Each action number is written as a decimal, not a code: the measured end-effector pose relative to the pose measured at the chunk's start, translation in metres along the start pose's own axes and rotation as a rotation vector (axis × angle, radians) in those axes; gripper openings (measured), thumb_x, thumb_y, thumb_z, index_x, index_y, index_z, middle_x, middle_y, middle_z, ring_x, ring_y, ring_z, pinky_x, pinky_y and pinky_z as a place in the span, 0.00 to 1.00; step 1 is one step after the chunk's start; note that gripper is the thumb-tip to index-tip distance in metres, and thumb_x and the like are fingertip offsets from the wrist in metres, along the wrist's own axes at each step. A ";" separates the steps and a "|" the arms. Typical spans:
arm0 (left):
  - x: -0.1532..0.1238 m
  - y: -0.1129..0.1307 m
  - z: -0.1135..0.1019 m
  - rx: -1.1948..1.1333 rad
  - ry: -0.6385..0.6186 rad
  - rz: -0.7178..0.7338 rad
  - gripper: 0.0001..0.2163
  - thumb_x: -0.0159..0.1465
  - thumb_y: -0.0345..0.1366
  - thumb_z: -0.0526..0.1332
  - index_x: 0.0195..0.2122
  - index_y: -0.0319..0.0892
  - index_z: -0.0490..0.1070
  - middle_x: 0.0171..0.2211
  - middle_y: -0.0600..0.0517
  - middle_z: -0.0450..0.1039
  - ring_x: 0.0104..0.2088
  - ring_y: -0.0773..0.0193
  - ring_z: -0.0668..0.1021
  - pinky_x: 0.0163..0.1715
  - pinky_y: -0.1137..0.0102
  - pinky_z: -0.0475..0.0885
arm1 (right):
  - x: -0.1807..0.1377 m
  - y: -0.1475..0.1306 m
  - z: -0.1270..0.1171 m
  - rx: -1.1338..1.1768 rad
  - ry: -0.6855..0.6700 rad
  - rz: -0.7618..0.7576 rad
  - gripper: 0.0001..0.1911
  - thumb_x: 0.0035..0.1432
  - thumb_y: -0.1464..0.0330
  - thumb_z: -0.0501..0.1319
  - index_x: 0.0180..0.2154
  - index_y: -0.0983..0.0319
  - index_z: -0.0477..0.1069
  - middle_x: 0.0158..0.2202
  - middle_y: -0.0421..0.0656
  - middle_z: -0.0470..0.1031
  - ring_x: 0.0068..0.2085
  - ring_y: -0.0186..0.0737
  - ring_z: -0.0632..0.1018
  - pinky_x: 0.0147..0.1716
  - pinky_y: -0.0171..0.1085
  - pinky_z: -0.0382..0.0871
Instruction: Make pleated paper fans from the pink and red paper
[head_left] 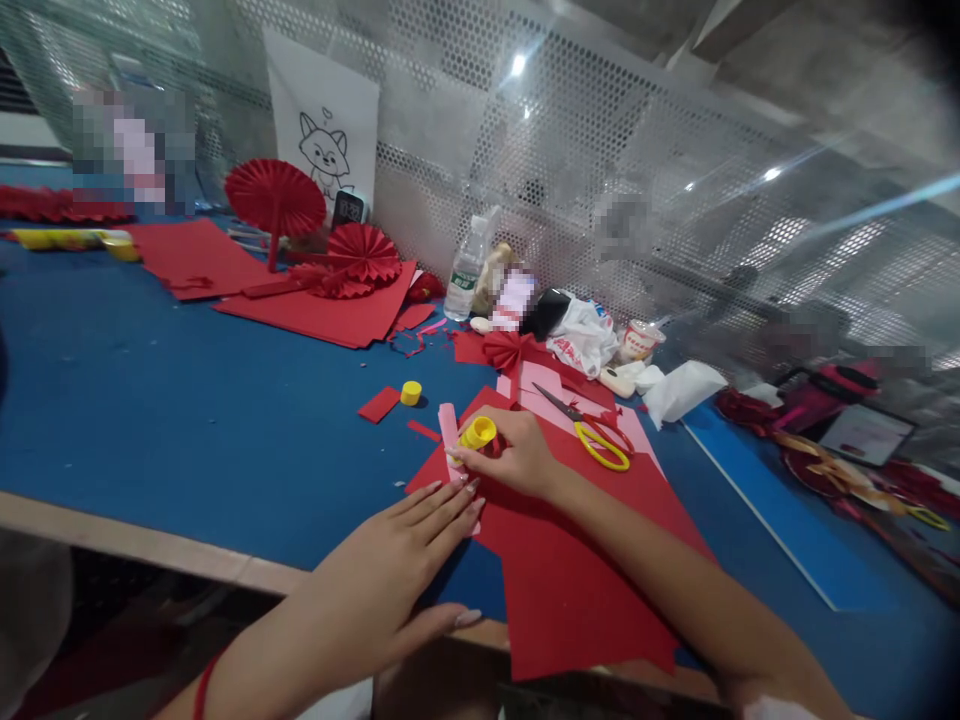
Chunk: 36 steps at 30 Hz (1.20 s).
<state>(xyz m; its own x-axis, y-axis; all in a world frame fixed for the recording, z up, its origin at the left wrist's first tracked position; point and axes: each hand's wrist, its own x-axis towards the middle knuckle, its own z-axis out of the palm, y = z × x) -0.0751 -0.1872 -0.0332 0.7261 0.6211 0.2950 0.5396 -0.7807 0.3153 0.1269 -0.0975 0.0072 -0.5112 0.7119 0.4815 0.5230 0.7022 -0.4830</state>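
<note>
Head view, single: worn on the head, facing forward and down over the blue bench (262, 440); left hand (412, 540) and right hand (523, 458) near, lower centre; perforated screen (450, 130) farther off; scene slopes down rightward.

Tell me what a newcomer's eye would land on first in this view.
Probably the round, pleated red fan at the back left of the blue table, in front of the animal drawing. Next, the yellow glue stick in the fingers of the right hand, at the pink strip under the left hand. Yellow-and-red scissors lie to their right, on paper.
</note>
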 end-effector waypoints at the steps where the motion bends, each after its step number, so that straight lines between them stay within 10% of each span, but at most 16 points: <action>1: 0.000 0.000 0.000 -0.007 -0.004 -0.003 0.33 0.66 0.53 0.56 0.68 0.46 0.51 0.68 0.45 0.52 0.66 0.50 0.61 0.63 0.57 0.60 | 0.000 0.001 0.001 -0.014 -0.007 -0.003 0.18 0.58 0.54 0.62 0.26 0.62 0.68 0.24 0.38 0.72 0.25 0.31 0.68 0.27 0.31 0.58; 36: 0.001 0.003 -0.006 -0.053 -0.070 -0.036 0.33 0.66 0.51 0.56 0.69 0.44 0.51 0.69 0.45 0.48 0.67 0.49 0.59 0.63 0.55 0.61 | 0.048 0.058 0.038 0.008 -0.051 -0.098 0.19 0.58 0.52 0.59 0.27 0.62 0.66 0.24 0.40 0.72 0.25 0.32 0.71 0.27 0.31 0.61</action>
<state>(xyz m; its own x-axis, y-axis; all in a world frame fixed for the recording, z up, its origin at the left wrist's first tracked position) -0.0754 -0.1886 -0.0271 0.7357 0.6409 0.2189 0.5440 -0.7517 0.3728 0.1069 -0.0222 -0.0251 -0.5936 0.6391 0.4891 0.4632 0.7683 -0.4417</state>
